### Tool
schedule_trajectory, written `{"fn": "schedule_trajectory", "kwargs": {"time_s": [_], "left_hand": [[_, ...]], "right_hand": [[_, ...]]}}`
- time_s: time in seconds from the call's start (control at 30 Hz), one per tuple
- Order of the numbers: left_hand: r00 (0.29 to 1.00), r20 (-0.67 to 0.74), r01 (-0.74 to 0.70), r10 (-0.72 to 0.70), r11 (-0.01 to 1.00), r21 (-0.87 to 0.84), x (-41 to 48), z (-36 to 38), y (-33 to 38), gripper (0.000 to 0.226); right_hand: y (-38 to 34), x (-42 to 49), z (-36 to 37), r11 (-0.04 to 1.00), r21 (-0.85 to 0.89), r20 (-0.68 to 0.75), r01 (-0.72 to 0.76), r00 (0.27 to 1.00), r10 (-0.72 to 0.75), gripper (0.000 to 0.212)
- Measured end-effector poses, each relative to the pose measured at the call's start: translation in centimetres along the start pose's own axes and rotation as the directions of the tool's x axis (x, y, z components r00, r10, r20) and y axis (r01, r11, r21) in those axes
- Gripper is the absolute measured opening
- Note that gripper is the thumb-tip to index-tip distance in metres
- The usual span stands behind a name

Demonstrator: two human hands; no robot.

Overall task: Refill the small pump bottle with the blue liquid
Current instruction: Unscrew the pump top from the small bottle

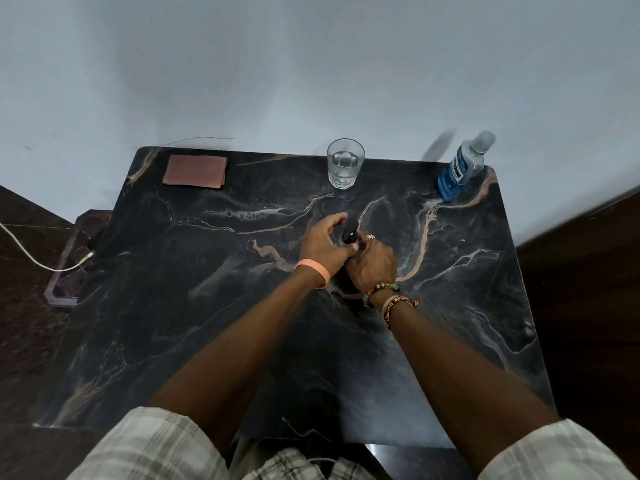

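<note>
both my hands meet near the middle of the dark marble table (207, 306), around the small pump bottle (349, 235), which is black and stands upright there. my right hand (372, 263) is wrapped around its body from the right, fingers closed on it, so most of the bottle is hidden under my palm. my left hand (323, 244) comes in from the left, its thumb and fingertips curled near the pump head; i cannot tell whether they actually pinch the pump or only touch it. a peach band (317, 270) sits on my left wrist, beaded and woven bracelets (388, 294) on my right. the bottle of blue liquid (460, 169) stands at the far right corner of the table, cap on, well apart from my hands. a clear glass (345, 164) with some water stands at the far edge, straight beyond my hands. a folded reddish cloth (195, 171) lies flat at the far left corner
</note>
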State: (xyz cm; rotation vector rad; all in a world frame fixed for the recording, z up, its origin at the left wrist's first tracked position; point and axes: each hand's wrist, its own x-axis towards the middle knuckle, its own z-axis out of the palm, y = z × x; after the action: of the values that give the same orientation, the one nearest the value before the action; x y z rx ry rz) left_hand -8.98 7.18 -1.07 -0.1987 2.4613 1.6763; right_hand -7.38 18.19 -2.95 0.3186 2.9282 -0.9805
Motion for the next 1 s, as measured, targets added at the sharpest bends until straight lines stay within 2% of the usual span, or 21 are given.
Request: {"fn": "schedule_trajectory", "kwargs": {"time_s": [0.13,0.2,0.27,0.4,0.5,0.6,0.73,0.83,0.93,1.0], "left_hand": [[1.000,-0.003,-0.028,0.028,0.997,0.072,0.24,-0.22,0.17,0.041],[0.999,-0.032,-0.034,0.037,0.995,0.092,0.14,-0.36,0.42,0.048],[0.998,0.003,-0.059,0.058,0.997,0.059,0.08,-0.43,0.34,0.055],[0.995,0.025,-0.093,0.092,0.991,0.092,0.13,-0.54,0.28,0.035],[0.997,-0.012,-0.068,0.070,0.991,0.115,0.14,-0.55,0.46,0.041],[0.992,0.035,-0.123,0.119,0.982,0.142,-0.07,-0.56,0.43,0.047],[0.992,0.043,-0.127,0.121,0.976,0.175,-0.08,-0.74,0.55,0.030],[0.997,-0.007,-0.078,0.082,0.970,0.231,0.24,-0.68,0.58,0.040],[0.988,0.024,-0.157,0.155,0.958,0.239,0.14,-0.64,0.64,0.048],[0.986,0.037,-0.165,0.161,0.964,0.209,0.14,-0.67,0.65,0.042]], "right_hand": [[0.11,-0.02,0.12,0.999,-0.002,0.001,-0.041,0.999,0.041,0.020],[0.13,0.00,0.09,0.999,-0.007,-0.008,-0.052,0.999,0.052,0.017],[0.12,0.03,0.05,0.998,-0.015,0.001,-0.061,0.998,0.061,0.019],[0.08,0.08,0.13,0.996,-0.024,-0.002,-0.085,0.996,0.085,0.017],[0.22,0.11,0.15,0.997,-0.039,0.007,-0.062,0.998,0.063,0.020],[0.28,0.11,0.13,0.999,-0.029,-0.006,-0.041,0.999,0.041,0.021],[0.18,0.05,0.24,0.998,-0.008,-0.013,-0.058,0.998,0.058,0.018],[0.18,0.07,0.15,0.999,-0.014,-0.015,-0.038,0.999,0.038,0.024],[0.24,0.07,0.15,1.000,0.002,-0.016,-0.030,0.999,0.030,0.025],[0.24,0.07,0.16,0.999,0.009,-0.014,-0.040,0.999,0.040,0.024]]}}
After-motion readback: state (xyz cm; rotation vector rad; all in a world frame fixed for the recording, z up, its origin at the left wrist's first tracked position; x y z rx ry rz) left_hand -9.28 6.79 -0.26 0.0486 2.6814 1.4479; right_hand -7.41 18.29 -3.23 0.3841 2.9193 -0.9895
